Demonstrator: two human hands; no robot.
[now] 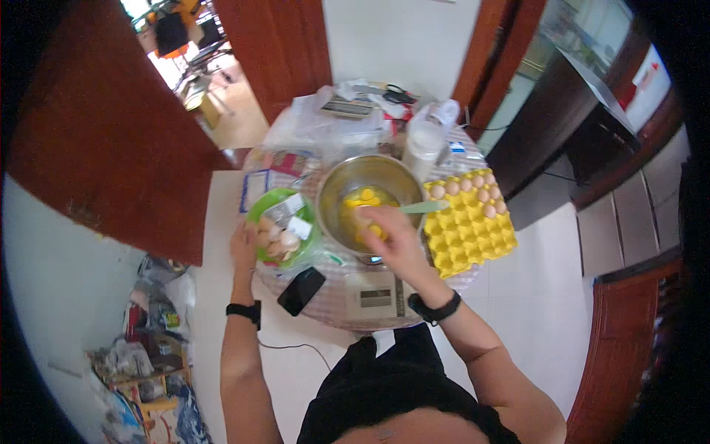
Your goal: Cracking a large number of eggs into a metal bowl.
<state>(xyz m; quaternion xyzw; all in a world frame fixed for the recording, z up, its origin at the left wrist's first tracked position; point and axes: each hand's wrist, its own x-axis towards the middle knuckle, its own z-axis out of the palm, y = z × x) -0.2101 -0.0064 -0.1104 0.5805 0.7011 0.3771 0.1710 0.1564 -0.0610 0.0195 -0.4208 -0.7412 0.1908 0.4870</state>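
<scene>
Over the near side of a large metal bowl [326, 222], my right hand [391, 238] has its fingers bent together; blur hides whether they hold something small. Several egg yolks [367, 194] lie in clear egg white inside the bowl. A pale green handle [424, 206] rests across the bowl's right rim. My left hand [244, 244] is at the left edge of a green basin [308, 244], which holds several eggshells [288, 240] and white packaging; its fingertips are partly hidden. To the bowl's right is a yellow egg tray [471, 233] with several whole eggs [437, 192] at its far side.
A black phone [301, 291] and a paper with a dark printed box [374, 297] lie near the round table's front edge. Behind the bowl stand a clear lidded container [424, 147], papers [310, 119] and black-handled scissors [396, 95]. A display glows under the bowl's near edge.
</scene>
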